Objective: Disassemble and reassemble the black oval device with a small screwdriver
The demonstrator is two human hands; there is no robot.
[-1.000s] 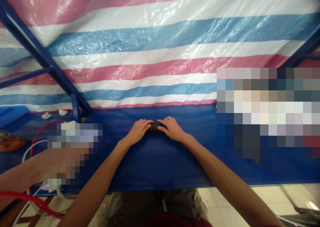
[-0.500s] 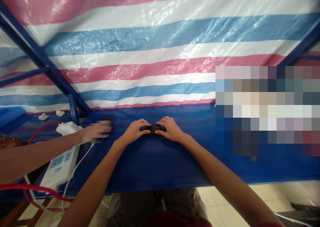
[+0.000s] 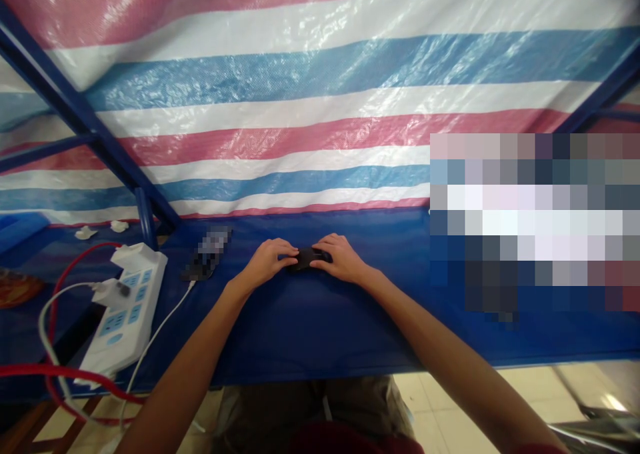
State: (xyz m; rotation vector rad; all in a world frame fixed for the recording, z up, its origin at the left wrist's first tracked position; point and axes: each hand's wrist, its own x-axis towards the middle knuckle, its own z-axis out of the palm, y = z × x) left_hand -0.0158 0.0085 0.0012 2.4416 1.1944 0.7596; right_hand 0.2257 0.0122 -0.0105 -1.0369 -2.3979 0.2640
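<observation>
A small black object, shaped like a computer mouse (image 3: 305,259), lies crosswise on the blue tabletop (image 3: 320,327). My left hand (image 3: 267,262) pinches its left end between thumb and fingers. Around its right end, my right hand (image 3: 341,257) is closed, thumb in front and fingers behind. The fingers cover both ends, so only the middle of the black object shows plainly. Both forearms reach in from the bottom of the view.
To the left lie a blurred phone (image 3: 207,254) with a white cable and a white power strip (image 3: 125,314) with plugs in it. Red cords (image 3: 65,374) loop beside the strip. Blue metal bars (image 3: 95,127) and a striped sheet (image 3: 300,101) stand behind; the right side is pixelated.
Another person's hand and forearm, over the phone at the left before, have gone from view, uncovering the phone and the power strip's plug. My hands have hardly moved on the computer mouse.
</observation>
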